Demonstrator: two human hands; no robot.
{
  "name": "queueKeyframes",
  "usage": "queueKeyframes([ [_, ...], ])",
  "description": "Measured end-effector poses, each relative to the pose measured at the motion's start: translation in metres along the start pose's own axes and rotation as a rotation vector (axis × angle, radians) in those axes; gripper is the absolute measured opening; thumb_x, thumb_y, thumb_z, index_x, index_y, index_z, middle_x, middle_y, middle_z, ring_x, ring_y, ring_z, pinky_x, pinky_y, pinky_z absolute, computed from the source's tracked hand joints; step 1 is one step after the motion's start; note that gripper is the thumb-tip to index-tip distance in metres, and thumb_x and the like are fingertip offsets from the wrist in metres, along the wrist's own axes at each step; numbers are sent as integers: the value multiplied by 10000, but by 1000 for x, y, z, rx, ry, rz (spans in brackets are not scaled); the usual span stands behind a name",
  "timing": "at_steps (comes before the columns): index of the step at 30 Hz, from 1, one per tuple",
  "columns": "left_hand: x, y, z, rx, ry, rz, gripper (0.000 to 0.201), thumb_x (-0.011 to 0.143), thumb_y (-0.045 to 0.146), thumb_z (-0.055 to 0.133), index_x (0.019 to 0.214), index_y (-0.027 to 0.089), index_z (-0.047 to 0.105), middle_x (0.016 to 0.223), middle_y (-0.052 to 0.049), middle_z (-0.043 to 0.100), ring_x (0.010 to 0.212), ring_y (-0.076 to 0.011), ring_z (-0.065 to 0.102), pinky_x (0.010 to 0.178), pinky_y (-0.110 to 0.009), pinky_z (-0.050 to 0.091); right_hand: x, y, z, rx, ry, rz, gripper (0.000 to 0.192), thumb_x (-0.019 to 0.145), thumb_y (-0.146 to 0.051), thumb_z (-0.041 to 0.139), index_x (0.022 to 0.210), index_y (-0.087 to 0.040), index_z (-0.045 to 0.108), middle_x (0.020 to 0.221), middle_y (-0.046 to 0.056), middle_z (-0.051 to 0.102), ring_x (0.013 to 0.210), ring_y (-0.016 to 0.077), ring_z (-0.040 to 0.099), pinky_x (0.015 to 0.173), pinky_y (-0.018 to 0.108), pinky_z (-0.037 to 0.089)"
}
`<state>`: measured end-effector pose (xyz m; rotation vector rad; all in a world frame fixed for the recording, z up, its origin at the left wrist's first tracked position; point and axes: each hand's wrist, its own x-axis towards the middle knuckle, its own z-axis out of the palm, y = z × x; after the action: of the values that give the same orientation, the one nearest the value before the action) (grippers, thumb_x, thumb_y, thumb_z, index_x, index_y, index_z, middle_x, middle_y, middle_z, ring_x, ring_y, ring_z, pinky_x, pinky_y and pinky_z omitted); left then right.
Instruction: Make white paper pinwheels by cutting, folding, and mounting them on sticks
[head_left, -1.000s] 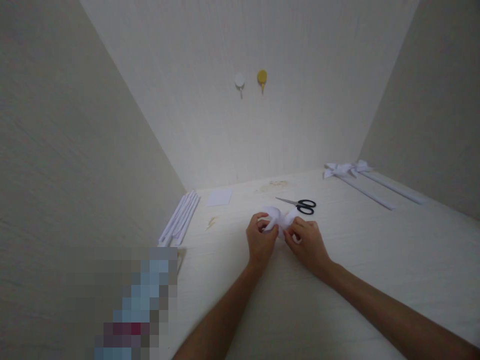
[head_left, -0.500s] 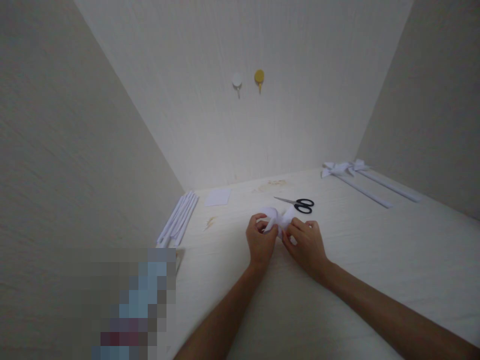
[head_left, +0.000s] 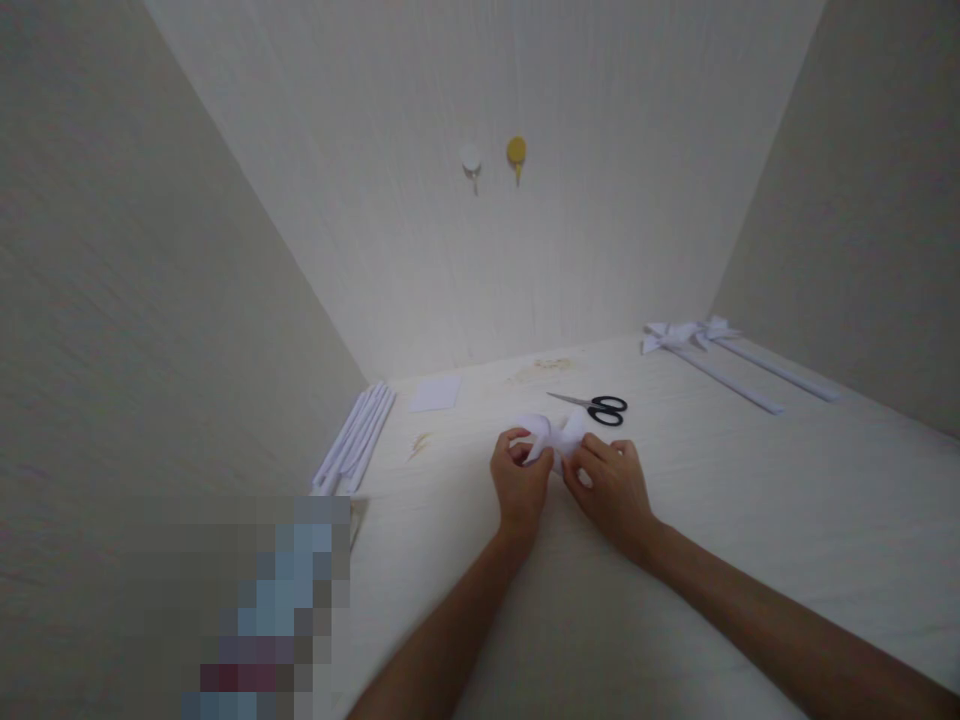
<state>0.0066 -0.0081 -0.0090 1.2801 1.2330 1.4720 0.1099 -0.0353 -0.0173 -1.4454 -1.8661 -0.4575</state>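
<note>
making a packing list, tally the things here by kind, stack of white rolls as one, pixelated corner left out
Held white paper: 1
Scissors: 1 pair
Flat paper square: 1
Stack of white rolls: 1
Paper-topped sticks: 2
Wall hooks: 2 (1 yellow, 1 white)
Total: 8

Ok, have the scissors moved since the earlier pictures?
No. The scissors lie in the same place and at the same angle against the brown mark on the table; only the whole view has shifted slightly.
</note>
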Motion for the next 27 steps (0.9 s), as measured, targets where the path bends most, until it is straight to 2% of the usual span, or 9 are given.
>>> queueKeyframes([
  [7,1,-2,0,0,23,16,280,539,105,567,796,159,471,519,52,518,477,-92,507,472,-190,388,-1,3,3,34,-28,28,195,760,-181,466,568,-177,495,604,4,533,574,126,447,600,288,232],
  [13,-2,-1,0,-5,-10,70,284,549,126,577,812,163,478,528,49,530,485,-95,517,484,-193,400,0,3,3,19,-86,17,220,796,-200,427,588,-178,494,622,17,532,587,134,456,587,286,239],
  [18,0,-2,-1,23,17,94,277,549,124,577,807,162,482,531,47,534,494,-97,523,494,-195,399,-1,6,6,25,-102,41,237,809,-246,406,596,-181,489,613,14,526,519,121,434,536,265,258],
  [23,2,-2,-2,50,31,92,253,561,138,576,798,159,488,539,43,533,501,-95,517,483,-189,383,-3,11,8,172,-139,129,246,803,-315,418,606,-187,487,570,4,522,501,120,460,478,237,285],
  [27,2,-1,-2,33,33,79,247,552,135,584,779,156,489,530,45,540,493,-94,519,489,-192,384,-2,14,8,319,-137,144,187,788,-302,439,658,-187,510,590,3,537,518,118,474,495,224,331],
])
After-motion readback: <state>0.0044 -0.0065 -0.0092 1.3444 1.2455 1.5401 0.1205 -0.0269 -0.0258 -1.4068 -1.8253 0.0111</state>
